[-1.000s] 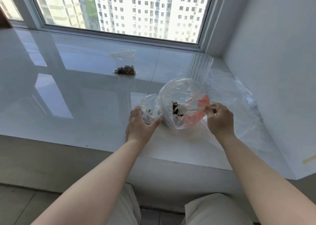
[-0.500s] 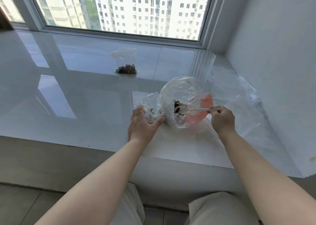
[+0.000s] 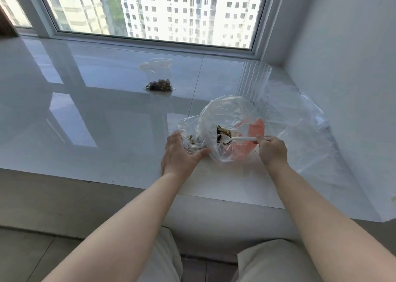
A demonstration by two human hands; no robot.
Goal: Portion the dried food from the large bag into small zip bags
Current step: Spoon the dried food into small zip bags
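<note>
A large clear bag with a red patch stands open on the white sill, dried food inside it. My right hand pinches the handle of a white plastic spoon whose bowl sits in the food. Just left of it, my left hand grips a small clear zip bag with a little food in its bottom. A second small zip bag holding a portion of food lies farther back on the sill.
A clear ribbed plastic cup stands behind the large bag. Loose clear plastic spreads along the right wall. The glossy sill ends at a front edge near my knees; a window runs along the back.
The spoon's bowl has sunk a little deeper into the food in the large bag. My left hand keeps its hold on the small bag.
</note>
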